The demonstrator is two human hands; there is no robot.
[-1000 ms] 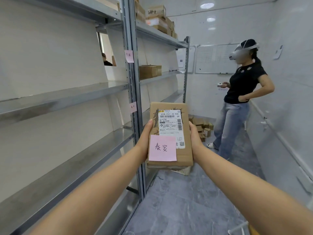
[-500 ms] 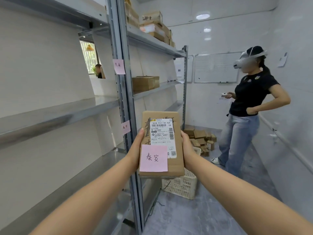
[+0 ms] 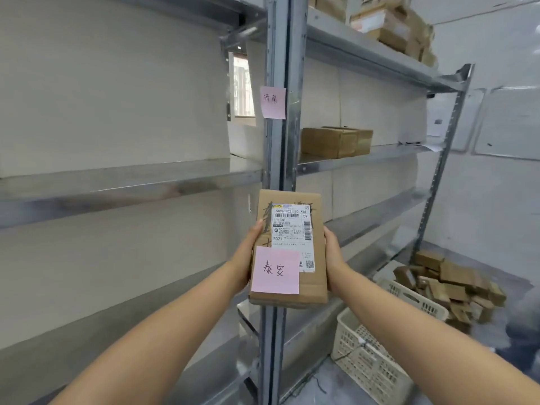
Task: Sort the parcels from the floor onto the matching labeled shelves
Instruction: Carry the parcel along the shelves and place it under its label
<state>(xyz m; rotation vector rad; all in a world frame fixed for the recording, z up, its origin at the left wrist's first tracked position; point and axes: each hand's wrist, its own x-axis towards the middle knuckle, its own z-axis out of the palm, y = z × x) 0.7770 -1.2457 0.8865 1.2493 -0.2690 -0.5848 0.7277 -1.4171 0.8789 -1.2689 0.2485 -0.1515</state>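
Note:
I hold a flat brown cardboard parcel (image 3: 317, 258) upright in front of me, right before the grey shelf upright (image 3: 280, 159). It carries a white shipping label and a pink sticky note (image 3: 275, 270) with handwritten characters. My left hand (image 3: 245, 258) grips its left edge and my right hand (image 3: 333, 255) grips its right edge. Another pink note (image 3: 273, 102) is stuck on the upright higher up. More parcels lie in a pile on the floor (image 3: 447, 285) at the right.
Metal shelves (image 3: 117, 185) run along the left wall. Brown boxes (image 3: 336, 141) sit on the middle shelf of the far bay and several boxes (image 3: 394, 27) on its top shelf. A white plastic crate (image 3: 377, 355) stands on the floor by the shelf foot.
My view has swung left toward the shelves and closer to the upright; the person at the right is out of view. The parcel stays held in both hands.

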